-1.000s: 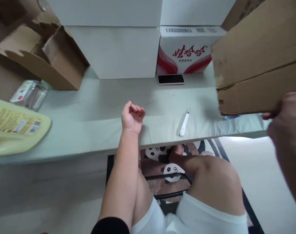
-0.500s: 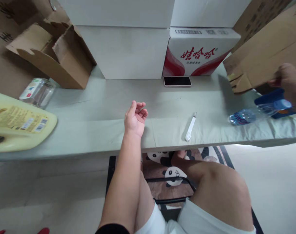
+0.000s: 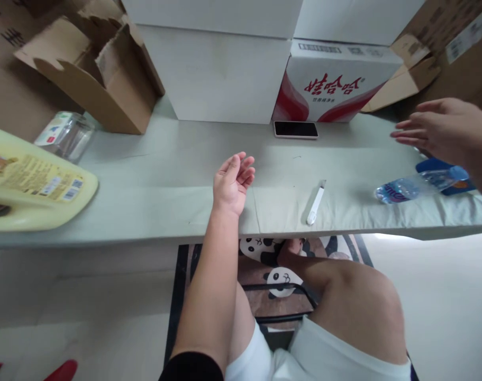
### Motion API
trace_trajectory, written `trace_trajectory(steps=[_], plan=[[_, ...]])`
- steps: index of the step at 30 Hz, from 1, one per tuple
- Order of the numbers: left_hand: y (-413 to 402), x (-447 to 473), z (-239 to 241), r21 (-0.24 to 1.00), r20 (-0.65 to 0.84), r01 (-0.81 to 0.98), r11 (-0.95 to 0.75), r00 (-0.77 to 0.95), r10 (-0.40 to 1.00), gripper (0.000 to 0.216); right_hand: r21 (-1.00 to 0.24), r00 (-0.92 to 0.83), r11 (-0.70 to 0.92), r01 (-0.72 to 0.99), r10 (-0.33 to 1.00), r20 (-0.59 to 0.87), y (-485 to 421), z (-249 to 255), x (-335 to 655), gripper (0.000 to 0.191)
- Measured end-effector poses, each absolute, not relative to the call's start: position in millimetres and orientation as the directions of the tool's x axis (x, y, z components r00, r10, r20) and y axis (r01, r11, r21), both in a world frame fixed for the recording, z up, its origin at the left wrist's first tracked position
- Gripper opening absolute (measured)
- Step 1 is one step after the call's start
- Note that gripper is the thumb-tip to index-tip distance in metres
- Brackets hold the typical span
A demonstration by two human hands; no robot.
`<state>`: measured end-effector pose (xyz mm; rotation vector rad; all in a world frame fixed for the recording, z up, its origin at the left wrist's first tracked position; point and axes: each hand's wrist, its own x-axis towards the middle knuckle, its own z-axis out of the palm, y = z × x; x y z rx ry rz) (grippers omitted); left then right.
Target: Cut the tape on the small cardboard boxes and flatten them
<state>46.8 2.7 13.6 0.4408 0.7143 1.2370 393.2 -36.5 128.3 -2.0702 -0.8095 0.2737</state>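
Note:
My left hand (image 3: 234, 185) rests over the middle of the cloth-covered table, palm partly up and fingers loosely curled apart, holding nothing. To its right lies a white utility knife (image 3: 316, 203) with its blade tip showing. My right hand (image 3: 443, 127) reaches in from the right edge, fingers stretched and nothing in them. Just below it a clear plastic bottle (image 3: 413, 186) with a blue cap lies on its side, over part of a blue object (image 3: 433, 165). Behind the fingers an opened cardboard box (image 3: 399, 87) stands beside the red-and-white carton.
White cartons (image 3: 225, 79) and a red-and-white carton (image 3: 332, 84) line the back, with a phone (image 3: 295, 129) in front. At left are a torn cardboard box (image 3: 121, 84), a clear plastic container (image 3: 68, 135) and a large yellow bottle (image 3: 38, 185). The table's front edge (image 3: 145, 242) crosses above my legs.
My right hand has let go of the cardboard box, which now sits farther back at the right. Its fingers have opened. My left hand stays loosely open; the view has shifted slightly.

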Motion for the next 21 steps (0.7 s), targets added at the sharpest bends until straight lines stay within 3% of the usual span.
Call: trace_trajectory(steps=[2, 5, 8, 10, 15, 21], plan=[[-3, 42, 14, 0.673, -0.26, -0.679, 0.293, 0.153, 0.953, 0.01, -0.817, 0.742, -0.453, 0.357, 0.669, -0.047, -44, 126, 362, 0.046], [-7, 34, 14, 0.703, -0.227, -0.66, 0.263, 0.142, 0.964, 0.007, -0.838, 0.641, -0.417, 0.351, 0.76, -0.11, -70, 110, 315, 0.037], [-8, 29, 14, 0.733, -0.153, -0.642, 0.225, 0.166, 0.974, 0.01, -0.853, 0.418, -0.349, 0.389, 0.891, -0.175, -117, 77, 283, 0.028], [-8, 28, 14, 0.742, -0.112, -0.635, 0.215, 0.198, 0.974, 0.011, -0.864, 0.276, -0.298, 0.405, 0.941, -0.195, -150, 53, 272, 0.033], [-7, 32, 15, 0.733, -0.078, -0.637, 0.236, 0.267, 0.961, 0.01, -0.88, 0.404, -0.427, 0.211, 0.857, -0.319, -198, 13, 256, 0.057], [-13, 33, 23, 0.703, -0.026, -0.679, 0.214, 0.276, 0.961, 0.012, -0.879, 0.427, -0.473, 0.059, 0.808, -0.406, -200, -3, 227, 0.063]])
